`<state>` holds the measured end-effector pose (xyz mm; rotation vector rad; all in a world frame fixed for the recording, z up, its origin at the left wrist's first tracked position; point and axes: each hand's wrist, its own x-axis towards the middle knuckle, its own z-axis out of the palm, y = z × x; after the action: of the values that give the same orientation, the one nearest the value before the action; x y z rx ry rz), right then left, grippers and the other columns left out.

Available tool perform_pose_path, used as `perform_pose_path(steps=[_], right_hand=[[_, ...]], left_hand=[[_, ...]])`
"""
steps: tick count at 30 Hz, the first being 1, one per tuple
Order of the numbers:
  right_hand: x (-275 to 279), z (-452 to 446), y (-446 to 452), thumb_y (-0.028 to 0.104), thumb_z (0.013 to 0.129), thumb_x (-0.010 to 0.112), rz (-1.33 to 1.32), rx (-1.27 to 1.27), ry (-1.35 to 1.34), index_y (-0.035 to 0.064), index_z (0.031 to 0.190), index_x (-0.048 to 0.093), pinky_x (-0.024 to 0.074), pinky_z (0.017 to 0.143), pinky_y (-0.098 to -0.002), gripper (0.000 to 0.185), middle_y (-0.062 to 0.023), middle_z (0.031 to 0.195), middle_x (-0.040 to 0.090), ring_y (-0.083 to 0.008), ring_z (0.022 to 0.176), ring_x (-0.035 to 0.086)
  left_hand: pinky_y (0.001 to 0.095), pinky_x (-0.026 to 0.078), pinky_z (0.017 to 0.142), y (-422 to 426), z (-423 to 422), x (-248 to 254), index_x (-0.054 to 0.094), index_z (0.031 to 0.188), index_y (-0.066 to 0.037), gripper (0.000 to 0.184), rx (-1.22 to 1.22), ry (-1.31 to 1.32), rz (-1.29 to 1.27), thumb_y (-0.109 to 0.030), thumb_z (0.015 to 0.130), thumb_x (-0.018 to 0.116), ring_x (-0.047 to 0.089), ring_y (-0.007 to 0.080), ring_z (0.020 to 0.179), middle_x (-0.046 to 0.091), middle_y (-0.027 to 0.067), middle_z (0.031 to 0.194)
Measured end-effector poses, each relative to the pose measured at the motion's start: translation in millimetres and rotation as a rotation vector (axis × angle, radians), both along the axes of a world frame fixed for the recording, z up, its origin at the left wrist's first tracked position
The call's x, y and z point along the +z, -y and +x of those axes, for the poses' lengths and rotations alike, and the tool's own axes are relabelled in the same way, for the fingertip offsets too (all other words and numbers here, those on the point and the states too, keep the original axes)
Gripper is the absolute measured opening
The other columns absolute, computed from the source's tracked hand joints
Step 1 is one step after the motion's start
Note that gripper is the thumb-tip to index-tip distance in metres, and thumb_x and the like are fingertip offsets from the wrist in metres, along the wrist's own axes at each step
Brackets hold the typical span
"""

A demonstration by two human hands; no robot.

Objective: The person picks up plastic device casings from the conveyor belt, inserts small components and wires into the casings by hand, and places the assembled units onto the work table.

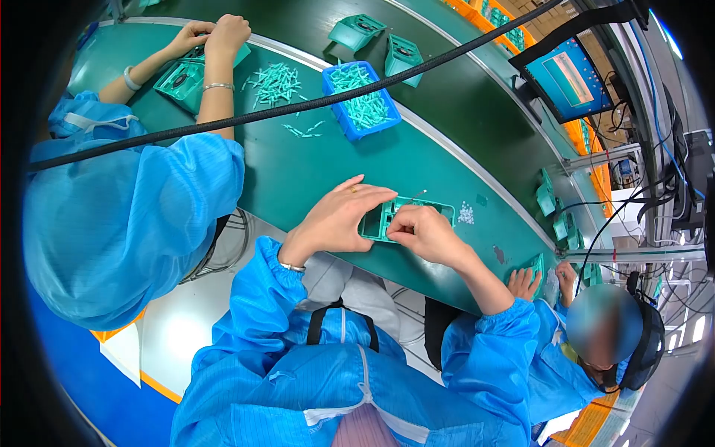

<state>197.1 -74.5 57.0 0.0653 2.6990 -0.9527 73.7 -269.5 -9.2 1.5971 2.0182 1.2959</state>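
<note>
Overall, green worktable (313,171): running diagonally across view, near edge dropping toward lower right.
Blue bin (372,134): standing on the table beyond the hands, brimming with slim green pieces (365,112).
Left hand (339,216): fingers grasping the left end of the green housing (388,211), thumb bracing near side, fingertips reaching far side.
Right hand (424,231): fingers curling down onto the housing's middle; cannot tell if they're gripping anything.
Housing position: sitting between both hands, over the table's near part.
Housing axis: long axis running left to right, angled to near table edge; right end pointing toward white bits (465,214).
White bits: lying clustered just beside that end.
</note>
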Motion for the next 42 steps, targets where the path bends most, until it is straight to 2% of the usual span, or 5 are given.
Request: perform_pose_path(steps=[11,22,30,39,42], right_hand=[[4,6,2,0.009,0.088,0.075,0.129,-0.014,0.009,0.0057,0.093,0.076,0.0537,0.073,-0.0421,0.006,-0.0104,0.092,0.072,-0.0289,0.085,0.071],[-17,106,-13,-0.005,0.081,0.082,-0.062,-0.619,-0.612,0.0034,0.119,0.075,0.0489,0.067,-0.0253,0.04,-0.0071,0.11,0.068,-0.0116,0.078,0.06],[-33,104,2,0.004,0.074,0.085,0.418,-0.398,-0.684,0.007,0.102,0.072,0.0557,0.073,-0.0384,0.03,-0.012,0.126,0.062,-0.0259,0.094,0.067],[0,86,-46,0.012,0.077,0.086,0.421,-0.577,-0.916,0.0056,0.089,0.069,0.0549,0.072,-0.0433,0.022,-0.0089,0.096,0.068,-0.0317,0.088,0.068],[9,61,-86,0.012,0.08,0.086,0.433,-0.772,-0.889,0.0029,0.092,0.069,0.0547,0.073,-0.0456,0.023,-0.0123,0.097,0.069,-0.0366,0.089,0.069]], left_hand=[[0.053,0.03,0.127,-2,1,0,0.057,0.148,-0.011,0.087,-0.017,0.012,0.004,-0.016,0.064,0.08,0.059,0.0308,0.135,0.064,0.0111,0.146],[0.0536,0.028,0.129,-4,-1,0,0.051,0.155,-0.01,0.09,-0.018,0.004,0.03,-0.015,0.07,0.081,0.053,0.0329,0.142,0.058,0.0145,0.152],[0.0536,0.029,0.128,-6,2,3,0.047,0.158,-0.011,0.095,-0.004,-0.043,-0.026,-0.013,0.069,0.083,0.051,0.036,0.144,0.056,0.0148,0.154],[0.0438,0.039,0.121,-7,4,-8,0.02,0.17,-0.009,0.115,0.083,0.185,0.088,0.002,0.075,0.084,0.052,0.0317,0.144,0.035,0.0179,0.167],[0.0415,0.041,0.118,-5,3,-8,0.043,0.161,-0.007,0.091,0.036,0.208,0.052,0.002,0.079,0.081,0.055,0.0309,0.141,0.048,0.0157,0.158]])
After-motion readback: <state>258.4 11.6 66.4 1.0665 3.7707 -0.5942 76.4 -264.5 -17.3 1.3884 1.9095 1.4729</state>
